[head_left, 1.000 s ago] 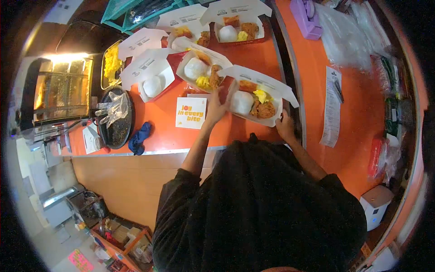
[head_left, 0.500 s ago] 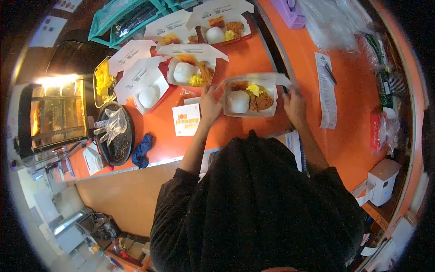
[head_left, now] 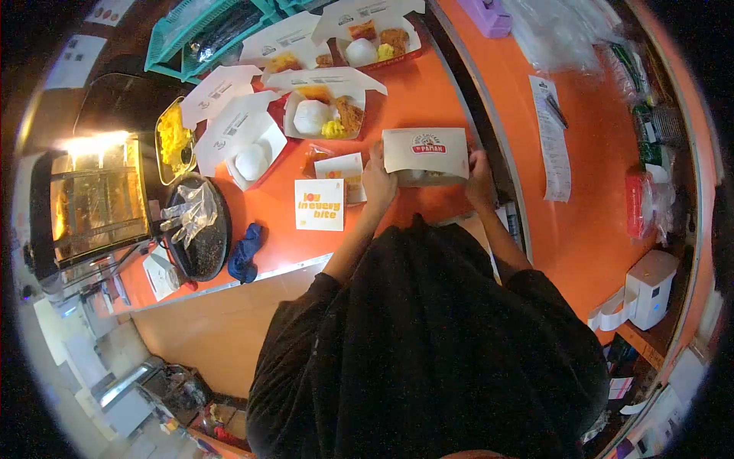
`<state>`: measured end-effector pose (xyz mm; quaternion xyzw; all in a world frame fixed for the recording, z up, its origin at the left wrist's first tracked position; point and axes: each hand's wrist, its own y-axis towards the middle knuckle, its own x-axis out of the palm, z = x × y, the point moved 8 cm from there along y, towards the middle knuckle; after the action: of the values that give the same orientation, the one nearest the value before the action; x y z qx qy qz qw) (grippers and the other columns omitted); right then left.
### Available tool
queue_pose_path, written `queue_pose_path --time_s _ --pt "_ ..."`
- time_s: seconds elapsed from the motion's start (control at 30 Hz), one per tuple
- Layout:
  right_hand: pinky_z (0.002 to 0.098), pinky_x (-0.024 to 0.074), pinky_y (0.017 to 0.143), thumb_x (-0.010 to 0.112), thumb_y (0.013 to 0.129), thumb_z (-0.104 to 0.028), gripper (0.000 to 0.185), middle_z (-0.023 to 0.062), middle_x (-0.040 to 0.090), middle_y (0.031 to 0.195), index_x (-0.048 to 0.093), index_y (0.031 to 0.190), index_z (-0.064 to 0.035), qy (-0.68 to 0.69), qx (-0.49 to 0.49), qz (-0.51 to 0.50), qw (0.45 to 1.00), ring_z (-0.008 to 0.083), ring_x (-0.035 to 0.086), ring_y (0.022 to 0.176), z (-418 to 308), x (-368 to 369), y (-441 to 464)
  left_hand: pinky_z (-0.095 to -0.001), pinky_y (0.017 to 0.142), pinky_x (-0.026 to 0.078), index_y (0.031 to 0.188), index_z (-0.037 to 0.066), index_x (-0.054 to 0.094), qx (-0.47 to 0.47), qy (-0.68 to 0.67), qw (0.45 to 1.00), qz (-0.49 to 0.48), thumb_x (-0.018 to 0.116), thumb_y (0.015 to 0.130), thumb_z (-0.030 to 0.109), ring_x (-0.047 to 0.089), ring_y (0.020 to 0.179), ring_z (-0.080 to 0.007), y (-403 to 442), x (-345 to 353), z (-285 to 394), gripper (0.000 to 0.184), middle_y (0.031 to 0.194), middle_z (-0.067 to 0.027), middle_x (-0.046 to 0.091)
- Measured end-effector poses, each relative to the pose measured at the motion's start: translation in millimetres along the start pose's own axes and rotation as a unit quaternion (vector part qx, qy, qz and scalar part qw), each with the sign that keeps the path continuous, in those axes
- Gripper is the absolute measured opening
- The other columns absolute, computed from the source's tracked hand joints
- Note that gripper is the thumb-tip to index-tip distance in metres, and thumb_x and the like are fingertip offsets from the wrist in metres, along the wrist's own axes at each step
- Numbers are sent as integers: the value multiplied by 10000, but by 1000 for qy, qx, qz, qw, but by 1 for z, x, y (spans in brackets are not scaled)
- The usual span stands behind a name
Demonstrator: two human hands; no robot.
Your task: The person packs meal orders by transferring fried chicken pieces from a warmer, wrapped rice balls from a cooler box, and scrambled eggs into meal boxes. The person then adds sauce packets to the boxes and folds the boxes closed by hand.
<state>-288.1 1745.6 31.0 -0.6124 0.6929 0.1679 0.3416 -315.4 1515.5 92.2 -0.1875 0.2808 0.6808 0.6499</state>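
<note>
Both my hands grip a takeaway meal box (head_left: 425,153) at the counter's front. Its printed lid is folded over the top, and a narrow gap along the near edge shows a little of the inside. My left hand (head_left: 378,183) has its fingers closed on the left side of the box. On the right side, my right hand (head_left: 480,182) holds the lid's edge and box wall. Left of my left hand lies a printed card (head_left: 319,205), overlapping a second card (head_left: 341,166). Beyond them stands an open meal box (head_left: 336,79) with a white rice mound, fried chicken and yellow food.
More open meal boxes (head_left: 238,126) stand at the back left. A black round tray (head_left: 218,241) bears a clear plastic glove (head_left: 195,210). Nearby are a dark blue cloth (head_left: 245,254) and a tray of yellow food (head_left: 174,136). Rightward lie a receipt (head_left: 552,145) and pen (head_left: 556,112).
The box's lid has come down over the rice and chicken, which were in view before. My hands have stayed at its two sides, with the right hand shifted slightly left.
</note>
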Motion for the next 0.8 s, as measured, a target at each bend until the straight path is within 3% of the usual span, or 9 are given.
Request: queue_pose_path --time_s 0.07,0.1,0.27,0.47,0.57,0.67,0.7,0.77,0.8 --pt "346 366 805 543 787 -334 390 163 470 1019 411 996 -32 201 -224 235 924 232 477 927 -18 -20 -5 -434 711 413 1054 26 432 36 -12 999 11 474 745 81 527 840 -378 1 15 -21 317 877 -199 556" --pt "346 366 805 543 787 -334 390 163 470 1019 411 996 -32 203 -223 236 924 232 477 927 -18 -19 -6 -428 710 416 1081 14 421 72 -27 997 24 481 741 80 533 828 -376 4 14 -18 352 875 -205 557" --pt "366 361 837 484 824 -194 395 167 451 1057 318 1140 -22 112 -126 82 982 273 464 998 -20 -16 4 -428 684 423 1078 3 415 -11 -62 998 -27 495 718 68 546 800 -378 18 9 -13 375 869 -220 564" --pt "398 407 761 467 811 -64 440 168 467 1092 300 1219 -62 46 -49 28 997 310 501 950 -48 -40 19 -450 684 414 1131 107 406 -18 14 992 -128 505 663 11 546 805 -373 37 8 -7 487 852 -222 569" --pt "393 383 801 462 823 -105 443 158 415 1190 303 1233 -54 48 -139 2 989 310 465 1016 -23 -20 18 -440 687 417 1181 83 362 65 23 990 -120 532 649 14 543 819 -369 30 11 -8 562 851 -227 567" --pt "399 341 865 479 826 -184 483 134 362 1251 287 1249 -53 -48 -147 71 985 310 386 1109 -20 -5 -15 -441 765 405 1257 48 241 59 39 970 -233 593 636 71 493 943 -388 13 23 -18 715 1027 -262 496" --pt "406 280 934 569 744 -148 580 177 400 1209 292 1247 -68 -60 -199 103 973 328 370 1120 -25 -7 -23 -441 818 376 1277 33 170 101 63 960 -254 622 626 123 434 1012 -405 7 23 -13 797 1141 -264 391" --pt "411 272 946 618 702 -193 676 177 371 1233 264 1262 -61 -48 -202 63 976 327 347 1140 -17 -10 -14 -440 872 347 1296 18 100 143 85 947 -274 650 615 176 375 1082 -421 1 25 -5 890 1255 -266 285" --pt "415 263 958 667 661 -238 775 178 342 1257 235 1278 -55 -32 -206 22 978 326 324 1160 -19 -8 -13 -445 905 311 1303 22 62 91 86 937 -325 673 595 232 314 1125 -425 -3 31 -10 958 1301 -247 184"
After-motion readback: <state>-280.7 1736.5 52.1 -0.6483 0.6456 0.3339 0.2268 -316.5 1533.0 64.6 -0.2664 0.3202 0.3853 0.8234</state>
